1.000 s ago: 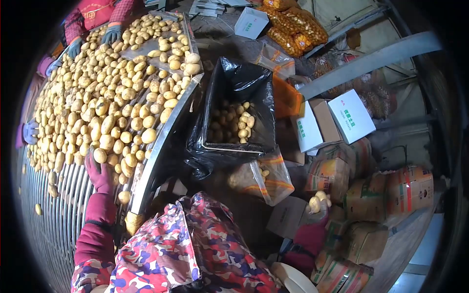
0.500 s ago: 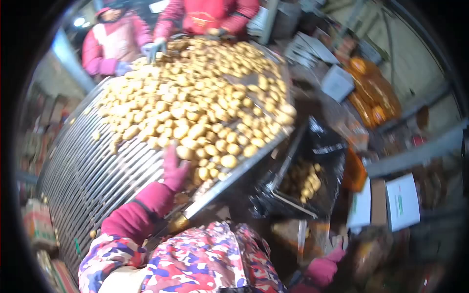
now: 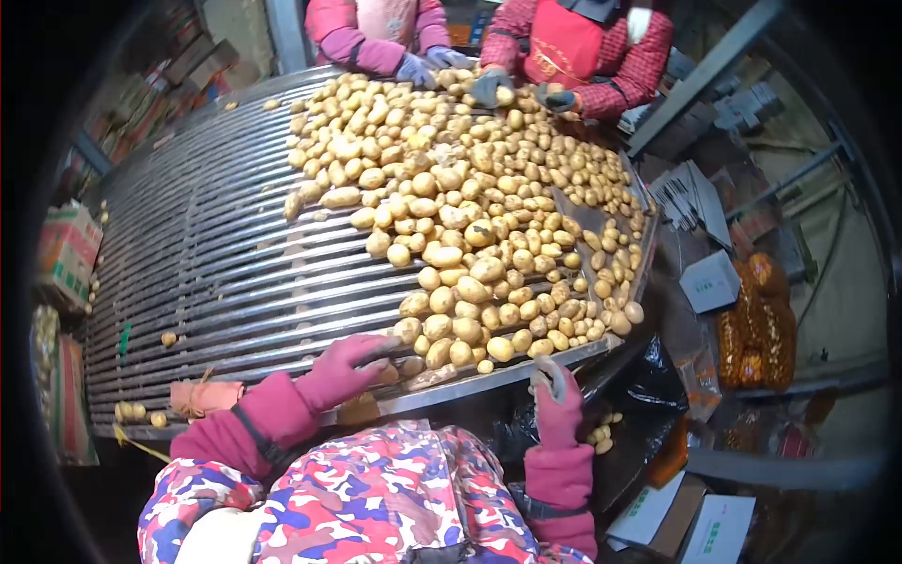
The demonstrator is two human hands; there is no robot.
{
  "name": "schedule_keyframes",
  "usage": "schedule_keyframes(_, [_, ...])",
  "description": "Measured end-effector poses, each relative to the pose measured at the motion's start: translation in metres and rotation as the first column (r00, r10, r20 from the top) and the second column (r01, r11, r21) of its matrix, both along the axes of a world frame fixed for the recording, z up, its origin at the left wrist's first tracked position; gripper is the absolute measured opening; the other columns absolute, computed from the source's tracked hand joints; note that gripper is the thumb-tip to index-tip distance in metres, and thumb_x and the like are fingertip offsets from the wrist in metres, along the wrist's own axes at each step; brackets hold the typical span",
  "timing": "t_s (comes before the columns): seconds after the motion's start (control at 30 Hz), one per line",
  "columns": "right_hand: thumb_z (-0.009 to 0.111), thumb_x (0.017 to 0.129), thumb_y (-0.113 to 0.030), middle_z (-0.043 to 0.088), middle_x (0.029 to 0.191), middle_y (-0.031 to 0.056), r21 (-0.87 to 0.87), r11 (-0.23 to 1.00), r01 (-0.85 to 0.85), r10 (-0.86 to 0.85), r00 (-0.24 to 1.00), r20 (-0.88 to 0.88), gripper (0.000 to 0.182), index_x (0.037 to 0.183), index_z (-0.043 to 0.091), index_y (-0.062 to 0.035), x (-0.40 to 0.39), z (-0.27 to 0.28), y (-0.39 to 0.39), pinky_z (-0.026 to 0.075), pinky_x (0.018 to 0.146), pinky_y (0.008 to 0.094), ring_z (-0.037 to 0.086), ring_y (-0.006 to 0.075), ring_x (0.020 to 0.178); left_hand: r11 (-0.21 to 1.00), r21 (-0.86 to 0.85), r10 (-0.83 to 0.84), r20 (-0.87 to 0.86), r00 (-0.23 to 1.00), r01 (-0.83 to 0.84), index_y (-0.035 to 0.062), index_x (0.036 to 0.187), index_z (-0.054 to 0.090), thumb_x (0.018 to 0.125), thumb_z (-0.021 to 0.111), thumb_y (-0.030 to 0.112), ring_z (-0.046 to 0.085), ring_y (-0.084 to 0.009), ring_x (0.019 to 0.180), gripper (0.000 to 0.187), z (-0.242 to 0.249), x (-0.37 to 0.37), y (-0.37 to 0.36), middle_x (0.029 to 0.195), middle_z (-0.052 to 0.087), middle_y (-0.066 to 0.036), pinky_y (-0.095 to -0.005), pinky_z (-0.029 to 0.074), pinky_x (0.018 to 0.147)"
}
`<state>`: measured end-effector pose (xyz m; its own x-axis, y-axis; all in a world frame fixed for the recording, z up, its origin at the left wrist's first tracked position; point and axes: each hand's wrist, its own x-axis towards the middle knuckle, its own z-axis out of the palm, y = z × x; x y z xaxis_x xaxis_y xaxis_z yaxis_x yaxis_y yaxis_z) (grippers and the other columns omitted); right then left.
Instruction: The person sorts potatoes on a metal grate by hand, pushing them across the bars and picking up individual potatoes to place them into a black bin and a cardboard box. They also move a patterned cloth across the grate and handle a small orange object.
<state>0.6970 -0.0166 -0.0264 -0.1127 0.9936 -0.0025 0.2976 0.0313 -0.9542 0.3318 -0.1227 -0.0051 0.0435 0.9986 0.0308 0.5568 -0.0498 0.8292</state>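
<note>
Many potatoes [image 3: 470, 273] lie just beyond left hand [image 3: 349, 368] — right hand [image 3: 556, 406] at table rim [image 3: 489, 383].

Stacked cardboard boxes [image 3: 68, 252] line the dim left side. On the right, a grey metal beam [image 3: 705, 75] slants overhead, white boxes [image 3: 711, 280] lie on the dusty floor [image 3: 846, 310], and orange mesh sacks [image 3: 756, 324] sit nearby.

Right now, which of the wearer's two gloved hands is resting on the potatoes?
The left hand: it lies on the roller table touching the potatoes, while the right hand is raised beside the table's edge.
</note>
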Motion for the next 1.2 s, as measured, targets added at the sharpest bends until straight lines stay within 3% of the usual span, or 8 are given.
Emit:
schedule_keyframes(0.03, [0.067,0.088,-0.005,0.069,0.113,0.0094,-0.006,1.000,-0.022,0.022,1.000,0.009,0.039,0.126,0.061,0.0009,-0.010,0.007,0.009,0.055,0.082,0.0300,0.067,0.0207,0.103,1.000,-0.006,0.022,0.009,1.000,-0.022,0.0109,0.130,0.064,0.089,0.066,0.017,0.063,-0.0316,0.113,0.042,0.007,0.000,-0.011,0.124,0.065,-0.015,-0.0400,0.050,0.098])
schedule_keyframes(0.1, [0.069,0.086,-0.007,0.070,0.110,0.0103,0.247,0.935,-0.254,0.110,0.872,0.478,0.033,0.118,0.066,-0.0040,-0.033,0.027,0.023,0.054,0.087,0.0353,0.068,0.0261,0.101,0.950,-0.293,0.134,0.078,0.988,-0.106,0.0112,0.129,0.065,0.090,0.066,0.018,0.067,-0.0272,0.108,0.039,0.029,0.000,-0.030,0.120,0.068,-0.013,-0.0363,0.052,0.095])
schedule_keyframes(0.4, [0.071,0.084,-0.016,0.066,0.119,0.0136,0.141,0.941,-0.309,0.147,0.745,0.650,0.041,0.124,0.064,-0.0122,-0.084,0.003,0.082,0.051,0.094,0.0409,0.064,0.0335,0.109,0.922,-0.328,0.262,0.142,0.954,-0.205,0.0125,0.130,0.065,0.092,0.064,0.022,0.069,-0.0244,0.102,0.040,-0.008,0.003,-0.049,0.116,0.070,-0.012,-0.0343,0.053,0.090])
schedule_keyframes(0.5, [0.073,0.084,-0.022,0.058,0.132,0.0149,0.039,0.943,-0.330,0.159,0.552,0.819,0.052,0.133,0.057,-0.0117,-0.102,-0.010,0.108,0.053,0.088,0.0457,0.065,0.0365,0.104,0.925,-0.277,0.312,0.168,0.935,-0.259,0.0115,0.129,0.065,0.091,0.064,0.023,0.068,-0.0258,0.103,0.040,-0.016,0.003,-0.047,0.117,0.070,-0.013,-0.0351,0.053,0.091])
schedule_keyframes(0.63, [0.078,0.078,-0.023,0.053,0.140,0.0147,0.018,0.934,-0.358,0.205,0.575,0.792,0.062,0.135,0.057,-0.0113,-0.112,-0.003,0.125,0.049,0.099,0.0423,0.058,0.0349,0.121,0.915,-0.305,0.331,0.192,0.924,-0.264,0.0106,0.129,0.065,0.091,0.064,0.023,0.068,-0.0270,0.105,0.039,-0.020,0.003,-0.045,0.119,0.069,-0.014,-0.0359,0.053,0.092])
schedule_keyframes(0.8, [0.081,0.077,-0.032,0.053,0.132,0.0160,0.001,0.885,-0.466,0.227,0.431,0.873,0.068,0.137,0.055,-0.0122,-0.121,0.013,0.131,0.052,0.092,0.0434,0.059,0.0351,0.115,0.907,-0.323,0.340,0.184,0.922,-0.270,0.0108,0.128,0.066,0.091,0.065,0.024,0.069,-0.0279,0.105,0.039,-0.024,0.003,-0.041,0.117,0.070,-0.015,-0.0369,0.053,0.092])
schedule_keyframes(1.03, [0.077,0.077,-0.030,0.055,0.119,0.0155,-0.186,0.859,-0.478,0.326,0.230,0.917,0.039,0.108,0.066,-0.0081,-0.165,0.032,0.127,0.053,0.086,0.0456,0.061,0.0342,0.107,0.872,-0.386,0.353,0.074,0.933,-0.299,0.0153,0.129,0.066,0.089,0.064,0.027,0.070,-0.0297,0.100,0.041,-0.015,0.004,-0.031,0.112,0.071,-0.016,-0.0384,0.054,0.090])
schedule_keyframes(1.2, [0.074,0.078,-0.030,0.058,0.119,0.0174,-0.255,0.856,-0.449,0.359,0.162,0.919,0.039,0.107,0.066,-0.0054,-0.178,0.017,0.129,0.053,0.087,0.0460,0.064,0.0353,0.105,0.875,-0.359,0.376,0.079,0.923,-0.325,0.0171,0.129,0.066,0.089,0.064,0.028,0.070,-0.0302,0.098,0.042,-0.014,0.006,-0.031,0.111,0.071,-0.016,-0.0389,0.055,0.089])
